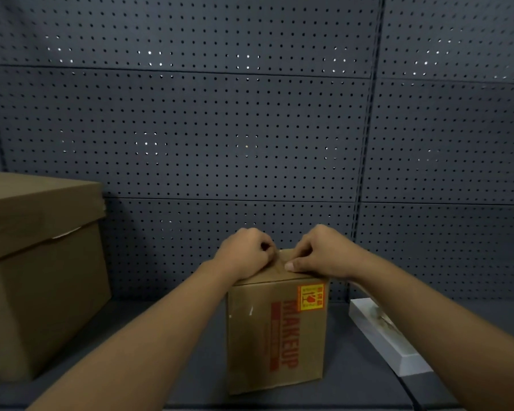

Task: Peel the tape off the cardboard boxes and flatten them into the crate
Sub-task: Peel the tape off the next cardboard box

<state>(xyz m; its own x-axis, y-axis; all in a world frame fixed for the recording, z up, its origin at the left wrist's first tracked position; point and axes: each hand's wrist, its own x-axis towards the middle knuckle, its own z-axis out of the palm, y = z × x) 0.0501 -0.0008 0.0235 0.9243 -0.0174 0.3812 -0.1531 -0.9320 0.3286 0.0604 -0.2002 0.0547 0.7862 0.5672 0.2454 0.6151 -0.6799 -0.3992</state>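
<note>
Bare forearms, no sleeves; left hand [244, 253] and right hand [321, 252] ungloved.

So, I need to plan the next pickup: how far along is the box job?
Barely started. Nothing looks finished: the MAKEUP box stands whole and closed. In hand: the left hand and right hand work at the tape on its top. Left: flattening it, plus the big lidded box, also closed. No crate shows in this view.
</note>
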